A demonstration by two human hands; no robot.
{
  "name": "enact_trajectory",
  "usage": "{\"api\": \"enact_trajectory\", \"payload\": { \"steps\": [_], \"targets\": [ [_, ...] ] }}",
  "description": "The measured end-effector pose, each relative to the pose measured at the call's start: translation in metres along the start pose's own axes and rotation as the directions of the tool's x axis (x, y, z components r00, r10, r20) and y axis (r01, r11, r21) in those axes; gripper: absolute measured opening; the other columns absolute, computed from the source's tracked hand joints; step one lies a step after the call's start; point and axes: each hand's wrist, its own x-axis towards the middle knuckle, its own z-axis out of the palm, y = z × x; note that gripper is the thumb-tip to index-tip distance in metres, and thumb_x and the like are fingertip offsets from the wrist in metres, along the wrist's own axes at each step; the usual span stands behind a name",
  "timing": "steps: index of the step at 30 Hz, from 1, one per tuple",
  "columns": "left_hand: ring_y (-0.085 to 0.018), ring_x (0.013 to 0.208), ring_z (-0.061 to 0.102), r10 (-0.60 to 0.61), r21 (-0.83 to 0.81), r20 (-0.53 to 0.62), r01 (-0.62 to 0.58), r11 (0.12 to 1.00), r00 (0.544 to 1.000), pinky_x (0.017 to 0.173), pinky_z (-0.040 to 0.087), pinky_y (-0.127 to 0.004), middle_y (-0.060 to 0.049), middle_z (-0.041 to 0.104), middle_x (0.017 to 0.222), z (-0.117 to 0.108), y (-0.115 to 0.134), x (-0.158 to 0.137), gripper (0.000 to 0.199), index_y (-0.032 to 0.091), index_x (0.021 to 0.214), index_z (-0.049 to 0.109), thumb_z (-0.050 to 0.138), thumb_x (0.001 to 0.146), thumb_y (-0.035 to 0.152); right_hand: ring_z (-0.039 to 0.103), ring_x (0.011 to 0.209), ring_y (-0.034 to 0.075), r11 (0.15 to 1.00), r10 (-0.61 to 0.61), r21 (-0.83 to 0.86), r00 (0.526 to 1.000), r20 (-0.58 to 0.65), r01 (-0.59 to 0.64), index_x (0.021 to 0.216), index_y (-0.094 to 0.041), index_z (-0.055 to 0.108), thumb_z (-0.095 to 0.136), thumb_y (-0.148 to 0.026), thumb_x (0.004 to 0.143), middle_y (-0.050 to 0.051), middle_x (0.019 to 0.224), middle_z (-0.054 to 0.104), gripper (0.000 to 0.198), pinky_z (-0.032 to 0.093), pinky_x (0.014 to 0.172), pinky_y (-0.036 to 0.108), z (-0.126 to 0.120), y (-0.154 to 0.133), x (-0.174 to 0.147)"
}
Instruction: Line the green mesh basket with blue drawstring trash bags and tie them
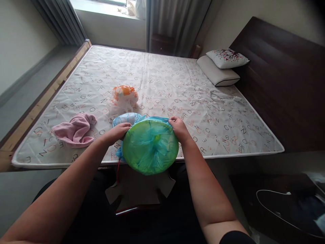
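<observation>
In front of me, at the mattress edge, is a round green object [134, 159] with a thin blue plastic bag [162, 149] spread over its face. The bag lies in folds that gather near the middle; whether the green thing is a bin or a lid I cannot tell. My left hand [119, 133] is closed on the bag at the upper left of the rim, its fingertips partly hidden. At the upper right, my right hand [179, 129] pinches the bag's edge between thumb and fingers. More blue plastic bunches behind and below my left hand.
A pink cloth [76, 130] lies crumpled on the letter-patterned mattress [162, 79], left of my left hand. Farther back sits a white and orange plastic bag [125, 96]. Two pillows [223, 64] rest by the dark headboard [276, 74]. A white cable [269, 211] is at lower right.
</observation>
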Motion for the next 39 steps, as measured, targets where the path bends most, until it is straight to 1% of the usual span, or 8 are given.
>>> {"api": "enact_trajectory", "payload": {
  "steps": [4, 9, 16, 22, 27, 30, 35, 39],
  "targets": [
    [-0.017, 0.057, 0.056, -0.025, -0.004, -0.018, 0.025, 1.0, 1.0, 0.05, 0.038, -0.026, -0.003, 0.068, 0.073, 0.001, -0.007, 0.005, 0.034, 0.021, 0.085, 0.072, 0.085, 0.065, 0.045, 0.055, 0.071, 0.017, 0.995, 0.067, 0.079, 0.997, -0.048, -0.063, 0.091, -0.025, 0.055, 0.07, -0.055, 0.075, -0.002, 0.08, 0.058, 0.037, 0.048, 0.066, 0.03, 0.001, 0.007, 0.007],
    [-0.017, 0.06, 0.06, -0.022, -0.056, -0.151, 0.014, 0.998, 0.988, 0.056, 0.046, -0.027, 0.0, 0.065, 0.073, -0.001, -0.006, 0.009, 0.05, 0.021, 0.107, 0.072, 0.087, 0.068, 0.049, 0.064, 0.085, 0.019, 0.999, 0.019, 0.043, 0.985, -0.17, -0.012, 0.101, -0.024, 0.058, 0.068, -0.059, 0.077, 0.004, 0.1, 0.068, 0.043, 0.054, 0.074, 0.03, -0.008, 0.004, 0.01],
    [-0.03, 0.11, 0.072, 0.096, -0.025, -0.23, -0.104, 0.994, 0.968, 0.079, 0.056, -0.032, -0.013, 0.078, 0.116, -0.009, -0.015, 0.023, 0.051, 0.021, 0.109, 0.078, 0.082, 0.075, 0.058, 0.07, 0.096, 0.019, 0.98, 0.055, 0.195, 0.99, -0.133, -0.028, 0.102, -0.022, 0.067, 0.064, -0.054, 0.086, 0.006, 0.109, 0.076, 0.036, 0.055, 0.075, 0.027, -0.021, -0.001, 0.011],
    [-0.038, 0.128, 0.068, 0.194, 0.1, -0.208, -0.177, 0.979, 0.959, 0.091, 0.06, -0.038, -0.014, 0.079, 0.126, -0.007, -0.018, 0.024, 0.053, 0.02, 0.107, 0.08, 0.078, 0.079, 0.066, 0.071, 0.087, 0.019, 0.991, 0.121, 0.071, 0.984, -0.133, -0.113, 0.113, -0.022, 0.064, 0.068, -0.041, 0.085, 0.005, 0.105, 0.076, 0.034, 0.057, 0.075, 0.029, -0.021, 0.011, 0.019],
    [-0.033, 0.118, 0.074, 0.235, 0.043, -0.326, -0.233, 0.971, 0.916, 0.105, 0.059, -0.046, -0.018, 0.074, 0.131, 0.0, -0.018, 0.026, 0.065, 0.017, 0.136, 0.07, 0.083, 0.077, 0.039, 0.069, 0.124, 0.028, 0.978, 0.012, -0.202, 0.972, -0.235, -0.061, 0.121, -0.023, 0.063, 0.066, -0.033, 0.087, 0.015, 0.146, 0.068, 0.036, 0.057, 0.104, 0.041, -0.021, 0.014, 0.019],
    [-0.034, 0.128, 0.071, 0.322, 0.085, -0.327, -0.312, 0.946, 0.888, 0.112, 0.057, -0.049, -0.018, 0.067, 0.145, 0.002, -0.017, 0.027, 0.076, 0.018, 0.152, 0.061, 0.074, 0.077, 0.026, 0.067, 0.13, 0.03, 0.952, -0.019, -0.304, 0.979, -0.202, -0.044, 0.128, -0.023, 0.063, 0.064, -0.025, 0.086, 0.015, 0.149, 0.068, 0.042, 0.053, 0.112, 0.045, -0.022, 0.013, 0.017],
    [-0.034, 0.149, 0.056, 0.508, 0.402, -0.233, -0.393, 0.827, 0.829, 0.13, 0.041, -0.049, -0.009, 0.066, 0.153, 0.0, -0.015, 0.023, 0.055, 0.025, 0.125, 0.08, 0.063, 0.074, 0.014, 0.071, 0.12, 0.034, 0.91, 0.037, -0.402, 0.986, -0.164, -0.101, 0.13, -0.023, 0.064, 0.062, -0.022, 0.085, 0.017, 0.14, 0.072, 0.045, 0.053, 0.11, 0.049, -0.025, 0.015, 0.016],
    [-0.035, 0.149, 0.056, 0.586, 0.536, -0.3, -0.376, 0.756, 0.752, 0.133, 0.038, -0.051, -0.013, 0.065, 0.153, -0.001, -0.011, 0.014, 0.036, 0.022, 0.11, 0.081, 0.06, 0.082, 0.017, 0.072, 0.104, 0.032, 0.895, 0.086, -0.426, 0.987, -0.136, -0.137, 0.116, -0.024, 0.065, 0.061, -0.026, 0.086, 0.014, 0.118, 0.077, 0.031, 0.058, 0.098, 0.049, -0.023, 0.013, 0.015]
  ]
}}
